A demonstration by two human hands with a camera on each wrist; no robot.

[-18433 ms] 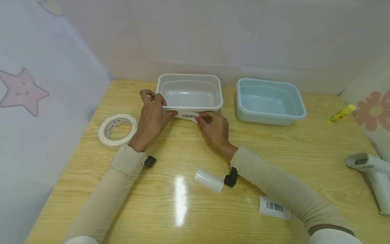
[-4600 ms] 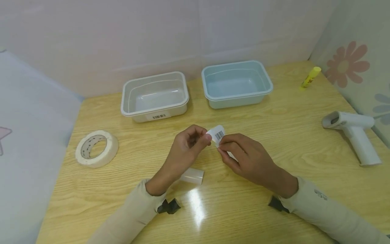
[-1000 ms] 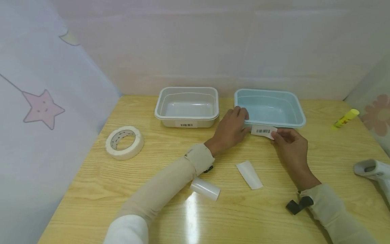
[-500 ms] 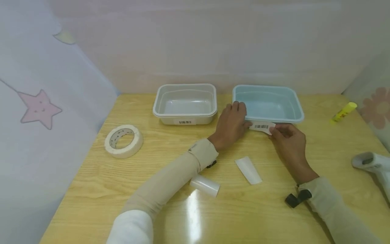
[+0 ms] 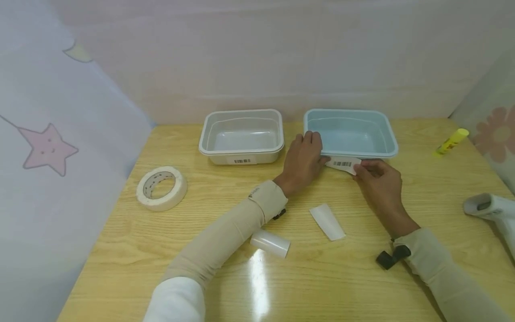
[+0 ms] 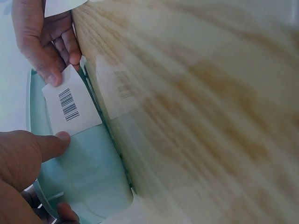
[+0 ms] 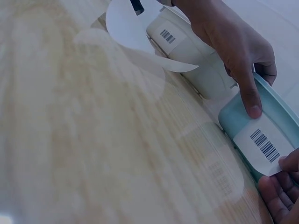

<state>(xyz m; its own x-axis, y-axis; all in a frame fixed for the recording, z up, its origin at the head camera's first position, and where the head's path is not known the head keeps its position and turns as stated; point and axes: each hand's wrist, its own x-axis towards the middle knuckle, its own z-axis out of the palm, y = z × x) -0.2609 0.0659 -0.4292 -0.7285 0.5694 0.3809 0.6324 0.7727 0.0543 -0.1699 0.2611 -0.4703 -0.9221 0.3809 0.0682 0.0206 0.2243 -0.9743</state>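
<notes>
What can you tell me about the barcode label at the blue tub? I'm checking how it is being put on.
The barcode label is a small white paper rectangle printed with black bars. It lies against the near outer wall of the blue tub, just under the rim. The left hand presses its left end with the thumb, fingers over the tub's rim. The right hand pinches its right end, which looks slightly lifted off the wall.

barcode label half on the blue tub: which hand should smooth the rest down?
Probably the left hand: its thumb already presses the barcode label against the blue tub wall and could slide along it. The right hand pinches the free end.
</notes>
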